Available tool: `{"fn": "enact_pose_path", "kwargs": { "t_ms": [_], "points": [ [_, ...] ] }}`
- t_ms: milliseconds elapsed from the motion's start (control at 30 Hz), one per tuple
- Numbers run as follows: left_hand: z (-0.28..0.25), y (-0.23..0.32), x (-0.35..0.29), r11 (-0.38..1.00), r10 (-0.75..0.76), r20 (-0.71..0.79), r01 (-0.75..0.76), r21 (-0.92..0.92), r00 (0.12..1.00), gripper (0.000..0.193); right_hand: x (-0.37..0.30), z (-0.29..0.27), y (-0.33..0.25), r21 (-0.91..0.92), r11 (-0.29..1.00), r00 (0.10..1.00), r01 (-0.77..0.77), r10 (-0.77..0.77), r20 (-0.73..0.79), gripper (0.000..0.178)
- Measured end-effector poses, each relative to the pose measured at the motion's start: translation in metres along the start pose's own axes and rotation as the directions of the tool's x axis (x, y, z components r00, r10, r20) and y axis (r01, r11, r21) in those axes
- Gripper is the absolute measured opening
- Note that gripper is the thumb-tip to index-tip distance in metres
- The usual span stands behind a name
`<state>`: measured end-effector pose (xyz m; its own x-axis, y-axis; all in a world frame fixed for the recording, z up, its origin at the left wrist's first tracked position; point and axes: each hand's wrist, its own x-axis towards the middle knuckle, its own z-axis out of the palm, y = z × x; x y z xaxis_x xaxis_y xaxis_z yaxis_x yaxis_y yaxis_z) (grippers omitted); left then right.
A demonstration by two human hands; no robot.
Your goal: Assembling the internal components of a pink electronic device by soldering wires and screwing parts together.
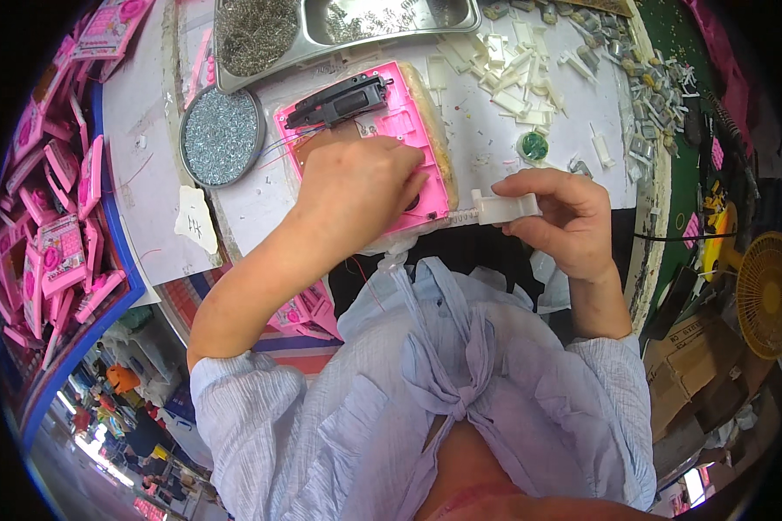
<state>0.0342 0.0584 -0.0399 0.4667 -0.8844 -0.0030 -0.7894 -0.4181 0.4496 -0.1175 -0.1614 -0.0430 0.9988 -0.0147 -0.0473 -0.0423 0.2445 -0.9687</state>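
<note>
A pink plastic toy casing (400,91) lies open in front of me on a padded, plastic-wrapped support. Across its far end rests a black plastic module (339,102), with thin red and blue wires running out to the left. My left hand (356,182) is bent over the casing, fingers curled down against its right part; the fingertips are partly hidden. Between thumb and fingers, my right hand (560,213) pinches a white plastic plunger part (504,208) at the casing's near right corner. A coil spring (460,218) sticks out of this part toward the casing.
A round dish of small screws (258,130) stands left of the casing. Behind is a metal tray (308,26) of springs. White plastic parts (521,74) and small motors (643,100) are scattered at far right. Pink toy casings (61,247) pile up at left. A green roll (533,146) lies nearby.
</note>
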Motion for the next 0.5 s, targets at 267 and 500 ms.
{"fn": "enact_pose_path", "kwargs": {
  "t_ms": [267, 500],
  "points": [
    [0.005, -0.001, 0.002, 0.995, -0.094, 0.024, 0.095, -0.008, 0.995, 0.013, 0.007, 0.001, -0.003, -0.295, 0.955, 0.995, -0.002, -0.027, -0.094, 0.033],
    [-0.008, -0.022, -0.033, 0.782, -0.338, -0.052, 0.25, -0.57, 0.94, 0.006, 0.04, 0.002, -0.002, -0.742, 0.636, 0.976, 0.212, -0.172, 0.131, 0.03]
  ]
}}
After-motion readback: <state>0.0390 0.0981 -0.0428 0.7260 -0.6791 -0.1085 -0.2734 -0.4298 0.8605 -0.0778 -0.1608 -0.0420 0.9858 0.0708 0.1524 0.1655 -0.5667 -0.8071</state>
